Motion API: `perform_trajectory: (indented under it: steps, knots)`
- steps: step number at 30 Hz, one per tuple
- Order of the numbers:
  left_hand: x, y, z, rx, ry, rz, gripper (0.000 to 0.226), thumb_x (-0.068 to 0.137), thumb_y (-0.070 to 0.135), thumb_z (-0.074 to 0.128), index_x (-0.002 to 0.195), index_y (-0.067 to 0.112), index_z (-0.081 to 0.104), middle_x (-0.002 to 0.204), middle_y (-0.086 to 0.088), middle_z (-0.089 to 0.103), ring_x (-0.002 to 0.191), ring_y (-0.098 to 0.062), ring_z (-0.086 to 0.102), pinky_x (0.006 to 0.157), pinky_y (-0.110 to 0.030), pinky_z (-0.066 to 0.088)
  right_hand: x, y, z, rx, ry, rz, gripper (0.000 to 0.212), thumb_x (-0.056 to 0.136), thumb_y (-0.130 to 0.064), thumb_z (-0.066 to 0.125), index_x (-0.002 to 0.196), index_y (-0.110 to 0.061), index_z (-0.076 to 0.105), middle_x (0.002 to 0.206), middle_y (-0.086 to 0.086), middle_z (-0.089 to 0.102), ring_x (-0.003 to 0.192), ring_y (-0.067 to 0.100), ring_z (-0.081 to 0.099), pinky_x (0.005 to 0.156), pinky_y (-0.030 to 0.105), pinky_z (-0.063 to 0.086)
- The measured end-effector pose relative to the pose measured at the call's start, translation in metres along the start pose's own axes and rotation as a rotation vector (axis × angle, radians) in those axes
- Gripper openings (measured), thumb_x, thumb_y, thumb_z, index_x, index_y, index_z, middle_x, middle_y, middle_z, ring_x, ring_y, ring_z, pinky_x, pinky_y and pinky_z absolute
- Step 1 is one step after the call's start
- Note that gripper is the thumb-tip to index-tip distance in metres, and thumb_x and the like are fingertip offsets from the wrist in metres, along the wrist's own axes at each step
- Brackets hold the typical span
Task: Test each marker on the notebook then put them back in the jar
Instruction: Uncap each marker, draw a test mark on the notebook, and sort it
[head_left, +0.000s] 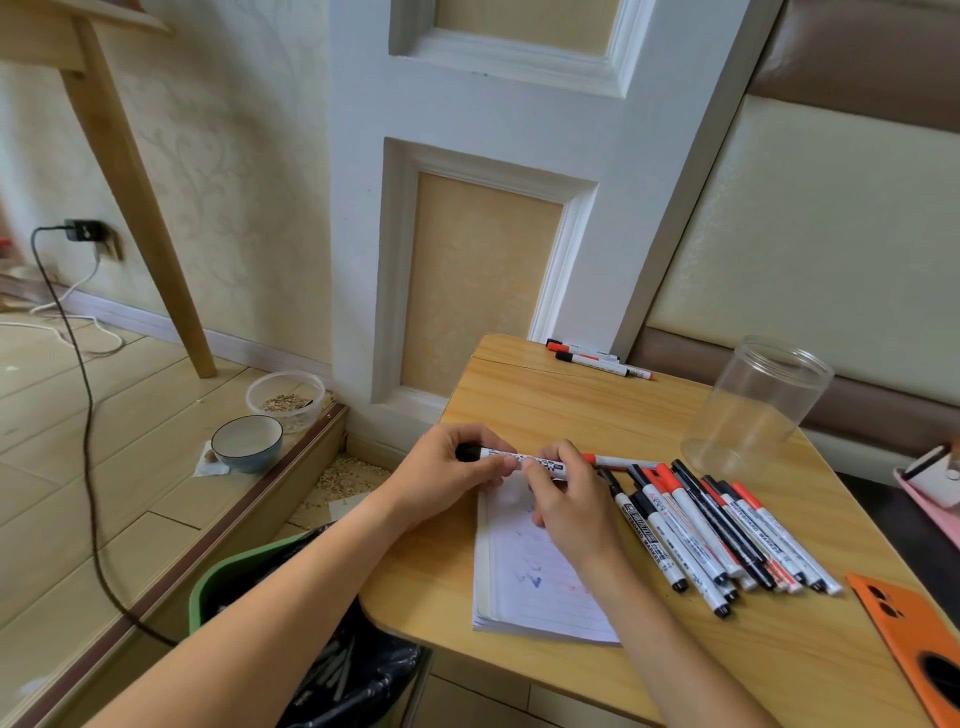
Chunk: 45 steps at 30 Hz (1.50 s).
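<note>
While both hands (447, 467) grip slim cylindrical marker (519, 460), clear plastic jar (753, 410) sits nearby.

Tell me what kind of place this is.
Probably a room in a home, not an office: a small wooden table stands against a padded wall panel, pet-style bowls sit on the floor step with spilled grain, and a charger is plugged in low on the wallpapered wall.

Both hands hold black-capped marker (519, 460) horizontal over open notebook (540, 587): left hand (452, 470) at cap, right hand (563, 499) on barrel. Marker pile (711, 530) on right, w/ empty clear jar (758, 405) beyond it.
</note>
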<state>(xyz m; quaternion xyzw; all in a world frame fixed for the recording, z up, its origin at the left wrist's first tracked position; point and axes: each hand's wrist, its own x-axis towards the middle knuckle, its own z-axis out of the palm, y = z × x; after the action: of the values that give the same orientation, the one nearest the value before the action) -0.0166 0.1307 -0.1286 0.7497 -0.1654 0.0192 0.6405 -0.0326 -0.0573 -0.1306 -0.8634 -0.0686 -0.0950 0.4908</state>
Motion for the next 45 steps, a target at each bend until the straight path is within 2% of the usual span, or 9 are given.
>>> perform_trajectory:
  steps: [6,9,17,22,26,33,35,41,45]
  knots:
    - [-0.008,0.004,-0.025,0.773,-0.010,0.161,0.018,0.082,0.041,0.082,0.098,0.035,0.078,0.088,0.015,0.058,0.076,-0.005,0.057,0.066,-0.019,0.043,-0.005,-0.006,0.002,-0.163,-0.100,-0.127,0.013,0.099,-0.033,0.065,0.089,-0.025,0.064,0.051,-0.018,0.052,0.045,0.008,0.044,0.046,0.019,0.029]
    - [-0.023,0.007,-0.032,0.920,-0.014,0.149,0.015,0.088,0.040,0.072,0.102,0.034,0.072,0.090,0.013,0.055,0.079,-0.009,0.054,0.066,-0.028,0.041,-0.008,-0.008,0.004,-0.204,-0.105,-0.171,0.006,0.099,-0.031,0.067,0.097,-0.025,0.066,0.054,-0.030,0.052,0.054,0.000,0.052,0.052,0.014,0.037]
    - [-0.057,-0.002,-0.101,1.148,0.213,-0.284,0.026,0.094,0.044,0.059,0.091,0.019,0.066,0.088,0.000,0.065,0.080,-0.021,0.062,0.067,-0.036,0.055,-0.004,0.000,0.012,-0.346,-0.049,-0.232,0.006,0.097,-0.029,0.065,0.091,-0.029,0.064,0.091,-0.016,0.065,0.084,-0.005,0.056,0.061,0.011,0.038]
    - [-0.078,-0.024,-0.119,1.133,-0.104,-0.601,0.022,0.084,0.035,0.073,0.091,0.014,0.069,0.089,-0.001,0.070,0.084,-0.020,0.069,0.081,-0.038,0.060,-0.001,0.001,0.014,-0.393,-0.067,-0.266,0.007,0.097,-0.028,0.062,0.089,-0.029,0.064,0.095,-0.015,0.063,0.084,-0.005,0.056,0.064,0.020,0.040]
    - [-0.076,-0.037,-0.112,1.111,-0.145,-0.665,0.043,0.084,0.049,0.071,0.109,0.014,0.067,0.107,-0.002,0.070,0.096,-0.021,0.067,0.085,-0.038,0.058,-0.002,0.002,0.013,-0.416,-0.065,-0.270,0.007,0.097,-0.028,0.062,0.091,-0.029,0.065,0.097,-0.015,0.062,0.079,-0.006,0.055,0.063,0.017,0.038]
    - [-0.032,-0.017,-0.058,0.896,0.280,-0.125,0.022,0.094,0.026,0.055,0.113,0.021,0.064,0.110,0.001,0.065,0.103,-0.023,0.061,0.086,-0.040,0.053,0.000,0.000,0.011,-0.287,-0.023,-0.159,0.011,0.096,-0.020,0.063,0.090,-0.027,0.069,0.076,-0.020,0.063,0.064,0.000,0.055,0.055,0.011,0.036]
    - [-0.021,-0.007,-0.028,0.816,0.237,0.017,0.023,0.097,0.026,0.055,0.118,0.023,0.064,0.116,0.003,0.064,0.106,-0.019,0.060,0.090,-0.040,0.051,0.006,0.000,0.006,-0.166,-0.009,-0.041,0.014,0.095,-0.021,0.063,0.088,-0.030,0.070,0.057,-0.012,0.060,0.052,0.007,0.054,0.052,0.017,0.037]
    - [0.012,-0.005,0.039,0.788,0.017,0.109,0.040,0.100,0.038,0.052,0.139,0.029,0.055,0.142,0.002,0.054,0.125,-0.019,0.054,0.107,-0.037,0.040,0.027,0.000,-0.017,0.064,0.020,0.112,0.016,0.097,-0.010,0.061,0.090,-0.022,0.070,0.061,0.001,0.064,0.046,0.012,0.055,0.046,0.025,0.043]
    - [0.027,-0.019,0.041,0.898,0.030,0.080,0.043,0.100,0.044,0.047,0.141,0.032,0.053,0.146,0.008,0.050,0.135,-0.009,0.043,0.114,-0.032,0.020,0.044,0.015,-0.047,-0.377,0.167,-0.102,0.016,0.095,-0.007,0.061,0.095,-0.019,0.071,0.089,-0.008,0.067,0.072,0.006,0.061,0.058,0.012,0.040]
